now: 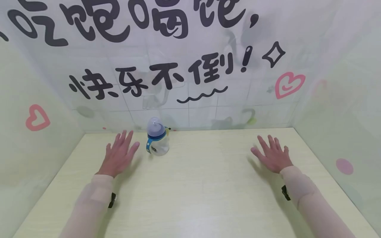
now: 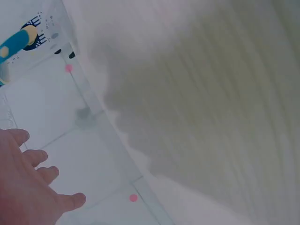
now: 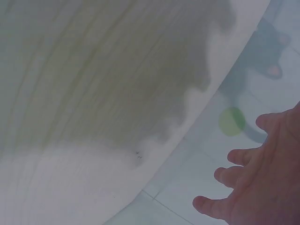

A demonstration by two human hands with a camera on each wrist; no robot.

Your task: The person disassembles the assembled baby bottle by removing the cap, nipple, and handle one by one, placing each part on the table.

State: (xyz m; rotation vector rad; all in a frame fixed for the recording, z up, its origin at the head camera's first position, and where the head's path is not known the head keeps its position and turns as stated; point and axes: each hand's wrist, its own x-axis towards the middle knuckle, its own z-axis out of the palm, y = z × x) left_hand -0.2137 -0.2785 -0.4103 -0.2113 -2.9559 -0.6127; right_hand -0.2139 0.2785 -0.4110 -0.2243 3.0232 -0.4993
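Observation:
A clear baby bottle (image 1: 159, 147) with a blue collar, side handles and a domed translucent cap stands upright near the back of the table, left of centre. To its left, my left hand (image 1: 118, 156) hovers over the table with fingers spread, holding nothing. Part of the bottle's blue handle (image 2: 16, 44) shows at the upper left of the left wrist view, apart from the fingers. My right hand (image 1: 273, 155) is also spread, over the right side of the table, with nothing in it. Its straight fingers (image 3: 229, 177) show in the right wrist view.
The pale wood-grain table (image 1: 196, 185) is enclosed by a printed back curtain (image 1: 202, 115) with dark lettering and by pale side panels (image 1: 342, 132). A dark band or device (image 1: 112, 200) sits at the left wrist, and a similar one (image 1: 285, 192) at the right.

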